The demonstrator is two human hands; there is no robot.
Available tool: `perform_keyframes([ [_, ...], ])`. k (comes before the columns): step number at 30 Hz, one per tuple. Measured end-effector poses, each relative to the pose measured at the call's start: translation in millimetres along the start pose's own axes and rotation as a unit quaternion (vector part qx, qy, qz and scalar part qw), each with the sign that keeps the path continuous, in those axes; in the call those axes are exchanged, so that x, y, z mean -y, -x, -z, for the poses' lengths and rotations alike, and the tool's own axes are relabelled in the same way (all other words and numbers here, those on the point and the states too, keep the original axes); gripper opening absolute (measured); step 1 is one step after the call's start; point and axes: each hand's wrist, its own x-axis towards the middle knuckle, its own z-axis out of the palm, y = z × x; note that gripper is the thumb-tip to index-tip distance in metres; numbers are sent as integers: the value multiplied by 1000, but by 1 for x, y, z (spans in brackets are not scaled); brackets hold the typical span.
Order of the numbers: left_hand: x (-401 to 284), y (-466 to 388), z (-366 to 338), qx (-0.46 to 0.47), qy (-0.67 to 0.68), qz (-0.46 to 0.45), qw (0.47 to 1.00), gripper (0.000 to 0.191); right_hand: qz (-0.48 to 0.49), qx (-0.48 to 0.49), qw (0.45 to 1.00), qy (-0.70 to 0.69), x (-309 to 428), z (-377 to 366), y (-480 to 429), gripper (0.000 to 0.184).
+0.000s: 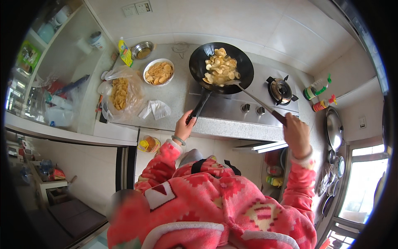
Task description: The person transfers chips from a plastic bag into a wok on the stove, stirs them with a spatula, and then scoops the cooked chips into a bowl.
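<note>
My left hand (184, 127) grips the black handle of a dark wok (199, 62), which sits over the left side of a steel gas stove (224, 107). Inside the wok lies a heap of pale golden round slices (222, 67). My right hand (297, 135) is closed around the dark grip of a long metal spatula (258, 99). The spatula's blade reaches into the wok and touches the near edge of the heap. Left of the wok stands a white bowl (145, 72) filled with similar slices. The flame under the wok is hidden.
A clear plastic bag (135, 90) of yellow chips, crumpled white tissue (159, 109), a metal bowl (143, 46) and a yellow pouch (125, 53) crowd the left counter. To the right are a bare burner (280, 90), two bottles (317, 88) and a lid (334, 129). An oil jug (149, 144) stands below.
</note>
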Motion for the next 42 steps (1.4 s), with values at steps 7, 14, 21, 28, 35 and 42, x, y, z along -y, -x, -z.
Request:
perform_keyframes([
  [7,-3,5,5,8,-31,0,999,34,-47,-100,981,-158,16,-46,-3,28],
  [14,-8,-5,10,63,-49,-8,997,36,-103,-116,982,-105,63,-85,-53,32],
  [21,-8,-9,20,118,-52,-12,992,38,-95,-57,993,-47,77,-36,9,35],
  [28,-7,-16,26,164,-43,-23,985,40,-123,-20,992,-29,98,20,24,33],
  [35,-7,-19,28,178,-55,-34,982,40,-158,-116,978,-72,119,-43,-16,34],
  [42,-3,-20,28,183,-50,-47,981,40,-124,-120,981,-84,126,-80,-38,33],
])
